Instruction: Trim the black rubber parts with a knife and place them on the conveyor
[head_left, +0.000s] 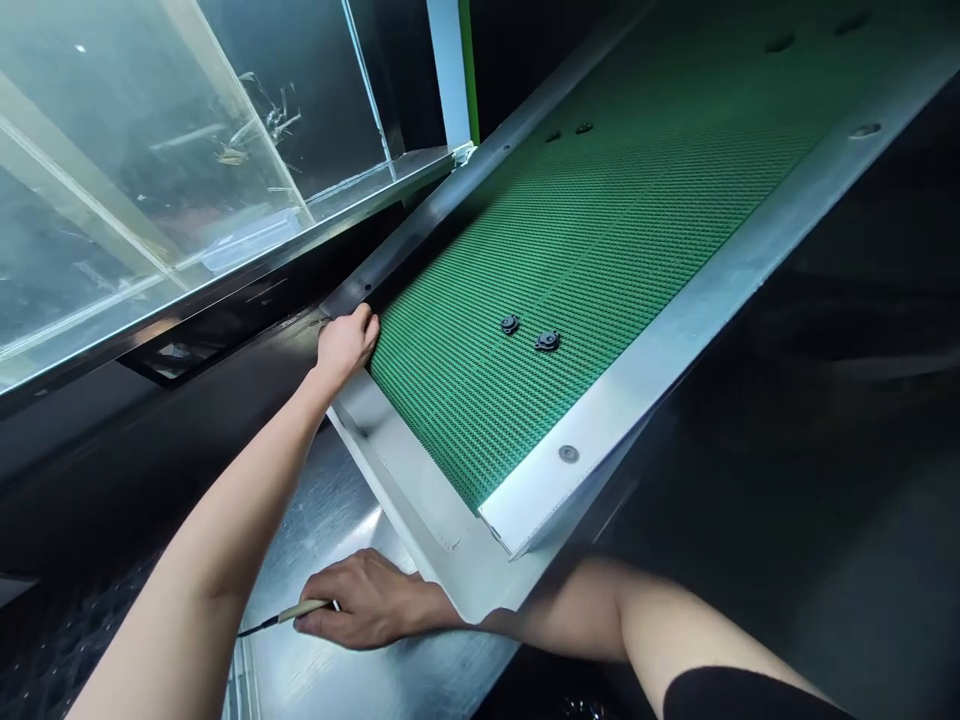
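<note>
Green belt (600, 240) and slim tool (296, 612), with two hands

Left hand (349, 340): one, bare, fingers curled at the end of the far side rail (442, 215), beside the belt's corner; whether it grips the rail, cannot tell.
Right hand (367, 600): one, bare, closed around the slim tool, which has a pale handle and a thin dark tip pointing left, away from the knuckles. Its forearm passes beneath the corner of the pale tray (397, 455).
Belt: ribbed, just right of the left hand and reaching well beyond it.
Small black part (510, 324): lies on the belt, right of the left hand; second black part (547, 341) just beside it, apart. More dark pieces farther off.
Near side rail (607, 410): pale metal, right of both hands.
Bench (337, 500): shiny metal, below the left hand, around the right.
Clear panels (322, 100): beyond the left hand, upper left.
</note>
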